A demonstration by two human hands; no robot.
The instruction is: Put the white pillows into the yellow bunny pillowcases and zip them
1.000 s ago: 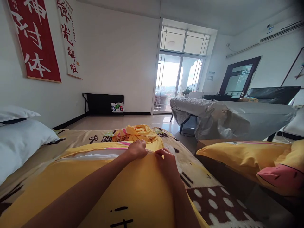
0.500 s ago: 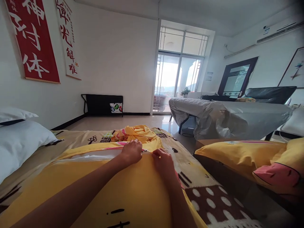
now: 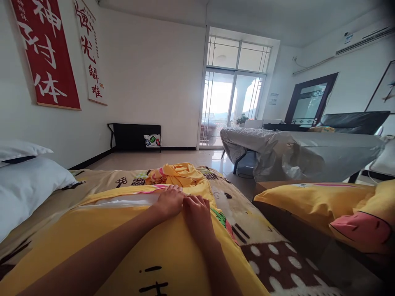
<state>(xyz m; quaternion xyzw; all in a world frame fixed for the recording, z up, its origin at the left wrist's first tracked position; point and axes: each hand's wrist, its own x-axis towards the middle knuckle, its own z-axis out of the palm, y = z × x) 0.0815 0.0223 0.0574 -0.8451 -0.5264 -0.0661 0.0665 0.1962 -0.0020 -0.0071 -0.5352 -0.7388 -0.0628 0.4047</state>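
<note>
A yellow pillowcase [image 3: 154, 242] with a white pillow [image 3: 123, 200] inside lies before me on a patterned blanket [image 3: 277, 259]. Its far edge gapes to the left of my hands, and the white shows through the slit. At the middle of this edge my left hand [image 3: 170, 201] is closed, its fingers curled over the cloth. Right beside it, my right hand [image 3: 198, 211] pinches the same edge, almost touching the left. The fingertips are partly hidden, so any zip or fastener under them does not show. A crumpled yellow cloth [image 3: 182, 173] lies just beyond.
White pillows [image 3: 33, 185] lie at the left. A yellow cushion [image 3: 314, 201] with a pink patch rests on a box at the right. Farther back stand a plastic-covered table [image 3: 277, 152] and a black folded frame [image 3: 135, 137] against the wall.
My right hand has moved left along the pillowcase edge, up against my left hand. The edge on the right, where it was, now lies free. My left hand has barely shifted.
</note>
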